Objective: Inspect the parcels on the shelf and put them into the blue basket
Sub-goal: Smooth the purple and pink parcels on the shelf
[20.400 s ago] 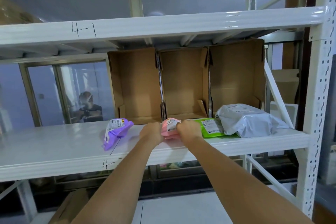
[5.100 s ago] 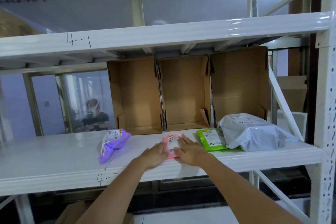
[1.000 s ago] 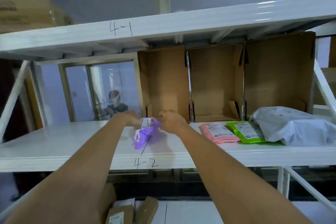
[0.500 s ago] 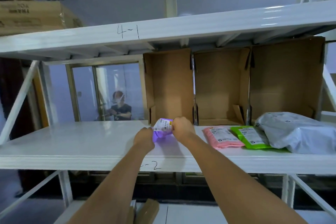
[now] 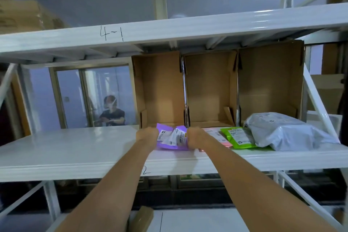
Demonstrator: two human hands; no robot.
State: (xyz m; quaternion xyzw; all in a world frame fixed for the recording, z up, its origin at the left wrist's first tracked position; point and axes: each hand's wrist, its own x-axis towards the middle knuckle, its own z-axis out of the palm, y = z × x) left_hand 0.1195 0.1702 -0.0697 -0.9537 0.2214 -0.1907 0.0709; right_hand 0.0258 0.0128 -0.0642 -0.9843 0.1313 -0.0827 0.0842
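Hands [image 5: 147, 134] [image 5: 195, 137] grip the crumpled purple plastic mailer parcel [image 5: 172, 138] by its left and right ends, fingers curled round it, label facing the person; half a second earlier the parcel was bunched small between the hands, and it is now spread wider just above the white metal shelf [image 5: 75, 149]. Inspection of this parcel appears under way, so transfer has not begun, and the blue basket is not in view. Beside the right hand, the flat pink parcel [image 5: 216, 134], green parcel [image 5: 237, 136] and bulky grey poly-bag parcel [image 5: 286, 132] lie on the shelf before three open cardboard boxes [image 5: 211, 88].
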